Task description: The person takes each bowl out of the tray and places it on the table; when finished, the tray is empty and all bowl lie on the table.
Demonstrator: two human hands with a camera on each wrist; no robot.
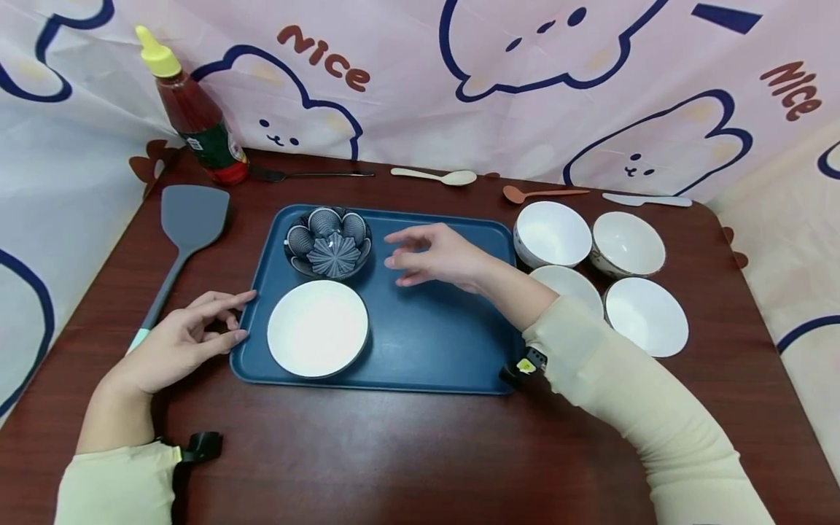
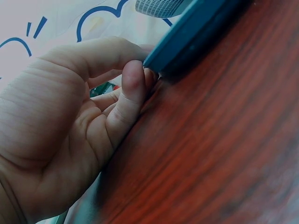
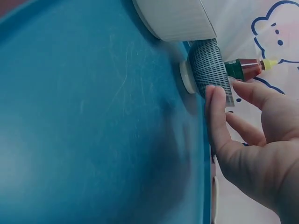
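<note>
A blue tray (image 1: 433, 346) lies on the dark wooden table. On its left half are a dark patterned bowl (image 1: 334, 254) with petal shapes inside and, nearer the person, a white bowl (image 1: 318, 328). The left hand (image 1: 190, 335) touches the tray's left rim with its index finger and thumb; the left wrist view shows these fingertips against the tray edge (image 2: 175, 44). Over the tray, just right of the dark bowl, the right hand (image 1: 436, 257) has its fingers spread and holds nothing. In the right wrist view its fingertips appear near the dark bowl (image 3: 209, 67).
Several white bowls (image 1: 553, 235) stand close together right of the tray, partly behind the right arm. A grey spatula (image 1: 194, 219) and a red sauce bottle (image 1: 200, 120) are at the left. Along the back lie a fork (image 1: 315, 174), two spoons (image 1: 456, 178) and a knife (image 1: 646, 200).
</note>
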